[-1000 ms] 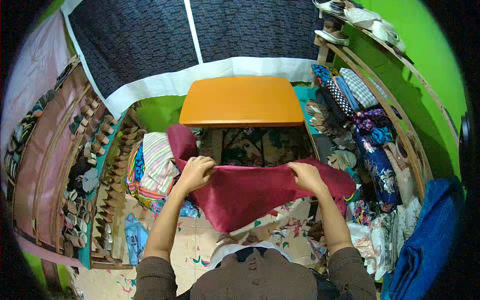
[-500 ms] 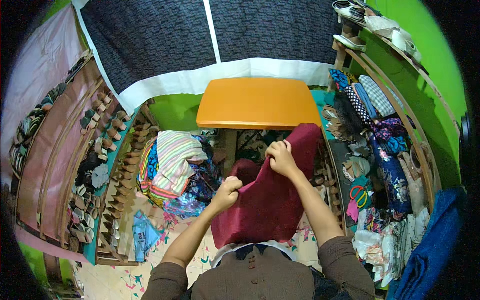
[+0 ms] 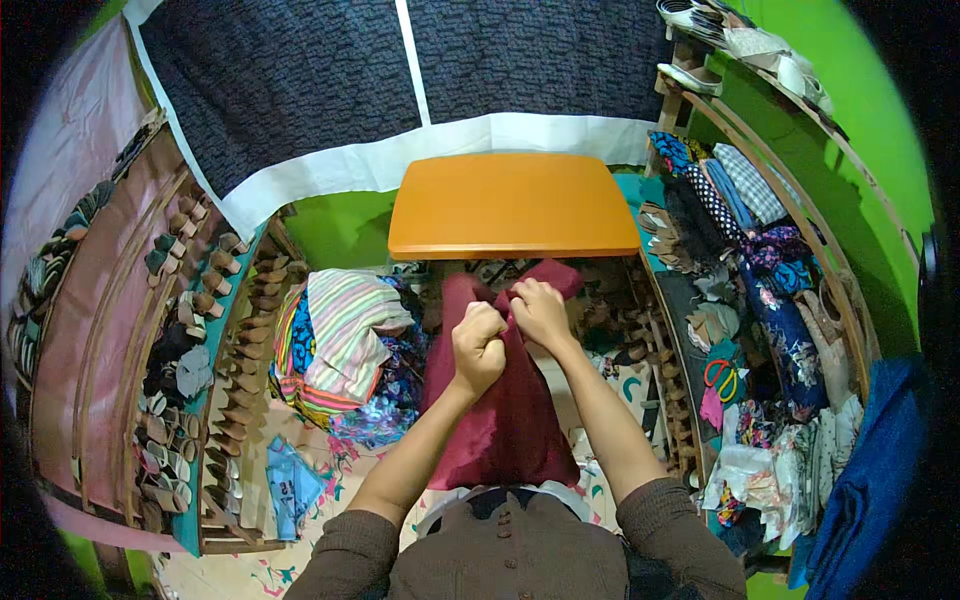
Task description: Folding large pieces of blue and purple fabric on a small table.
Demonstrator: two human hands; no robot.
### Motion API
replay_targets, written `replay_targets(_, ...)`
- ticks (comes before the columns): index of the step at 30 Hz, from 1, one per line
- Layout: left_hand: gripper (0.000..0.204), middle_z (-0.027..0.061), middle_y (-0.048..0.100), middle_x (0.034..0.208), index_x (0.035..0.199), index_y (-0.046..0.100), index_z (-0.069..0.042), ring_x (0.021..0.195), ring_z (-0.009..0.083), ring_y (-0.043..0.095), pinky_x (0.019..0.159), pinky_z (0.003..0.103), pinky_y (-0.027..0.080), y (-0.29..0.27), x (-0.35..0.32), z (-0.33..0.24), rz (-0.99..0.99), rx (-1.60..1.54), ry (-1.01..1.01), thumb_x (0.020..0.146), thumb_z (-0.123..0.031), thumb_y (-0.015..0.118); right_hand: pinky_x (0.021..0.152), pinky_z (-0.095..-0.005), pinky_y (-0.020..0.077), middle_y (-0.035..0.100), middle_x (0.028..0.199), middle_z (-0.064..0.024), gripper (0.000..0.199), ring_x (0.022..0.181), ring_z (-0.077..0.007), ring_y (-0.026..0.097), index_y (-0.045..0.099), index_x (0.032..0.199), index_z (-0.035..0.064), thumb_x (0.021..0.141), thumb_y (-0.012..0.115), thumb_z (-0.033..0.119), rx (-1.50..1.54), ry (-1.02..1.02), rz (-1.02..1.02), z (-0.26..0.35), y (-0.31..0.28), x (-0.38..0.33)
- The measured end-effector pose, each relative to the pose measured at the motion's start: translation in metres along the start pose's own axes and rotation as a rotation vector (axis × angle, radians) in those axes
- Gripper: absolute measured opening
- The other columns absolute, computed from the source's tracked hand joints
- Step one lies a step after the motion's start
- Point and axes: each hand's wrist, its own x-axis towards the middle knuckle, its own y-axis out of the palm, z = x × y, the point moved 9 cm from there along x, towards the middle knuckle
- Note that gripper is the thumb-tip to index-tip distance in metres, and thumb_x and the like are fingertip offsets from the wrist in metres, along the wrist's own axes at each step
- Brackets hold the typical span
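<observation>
A dark red cloth (image 3: pixel 495 420) hangs in front of me, spread down over my lap. My left hand (image 3: pixel 479 345) is a fist gripping its upper edge, raised a little nearer to me. Beside it, my right hand (image 3: pixel 539 310) is closed on the same cloth, and the two hands are almost touching. A loose fold of the cloth sticks out past my right hand, below the front edge of the orange table (image 3: pixel 515 205). The fingertips of both hands are partly hidden by the fabric and knuckles.
Left of the cloth lies a pile of striped and patterned fabrics (image 3: pixel 345 330), with a small light-blue cloth (image 3: pixel 293 480) on the floor. Wooden racks of shoe forms (image 3: pixel 235 390) flank me. On the right shelf are folded fabrics (image 3: pixel 780 310) and yellow-handled scissors (image 3: pixel 721 381).
My hands have come together, the left moving up and right, the right moving slightly left. The cloth, stretched wide before, is now gathered and narrower between them.
</observation>
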Motion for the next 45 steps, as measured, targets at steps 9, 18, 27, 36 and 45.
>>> replay_targets(9,0.008,0.0135,0.045,0.061,0.066,0.047,0.000,0.062,0.0305,0.045,0.061,0.036,0.036,0.033,0.031,-0.021,0.244,0.109,0.141,0.059,0.001,0.044,0.100,-0.0306,0.0263,0.043,0.124,-0.0130,0.043,0.118,-0.0233,0.037,0.038,0.129,0.0017,0.092,0.040,0.025,0.669,0.111,-0.098,-0.006,-0.016,-0.010)
replay_targets(18,0.011,0.0104,0.052,0.066,0.075,0.056,-0.002,0.075,0.0270,0.053,0.075,0.036,0.038,0.025,0.043,-0.001,0.314,0.006,0.108,0.065,-0.003,0.051,0.088,-0.0279,0.0407,0.055,0.112,-0.0074,0.041,0.104,-0.0135,0.049,0.046,0.121,0.0017,0.083,0.060,0.011,0.879,0.346,0.095,0.030,-0.038,-0.067)
replay_targets(27,0.034,0.0155,0.055,0.098,0.090,0.060,-0.011,0.089,0.0284,0.054,0.074,0.037,0.043,-0.001,0.065,-0.003,0.512,0.019,0.097,0.064,-0.027,0.075,0.082,-0.0248,0.0411,0.062,0.092,-0.0018,0.028,0.091,-0.0103,0.053,0.057,0.108,-0.0002,0.080,0.053,-0.002,0.839,0.292,0.296,0.047,-0.064,-0.043)
replay_targets(36,0.020,0.0146,0.055,0.065,0.078,0.057,0.001,0.056,0.0235,0.055,0.053,0.030,0.042,-0.073,0.071,0.023,0.257,0.151,-0.026,0.075,-0.016,0.068,0.086,-0.0330,0.0422,0.058,0.108,-0.0123,0.069,0.098,-0.0231,0.056,0.048,0.119,0.0051,0.062,0.077,0.028,0.475,0.306,0.530,0.009,-0.060,-0.065)
replay_targets(45,0.010,0.0056,0.053,0.059,0.080,0.060,0.003,0.054,0.0083,0.048,0.051,0.024,0.039,-0.121,0.086,0.031,0.161,0.101,-0.072,0.076,-0.005,0.066,0.086,-0.0320,0.0428,0.055,0.116,-0.0133,0.076,0.105,-0.0240,0.054,0.044,0.125,0.0074,0.061,0.079,0.028,0.240,0.333,0.808,-0.051,-0.007,-0.146)
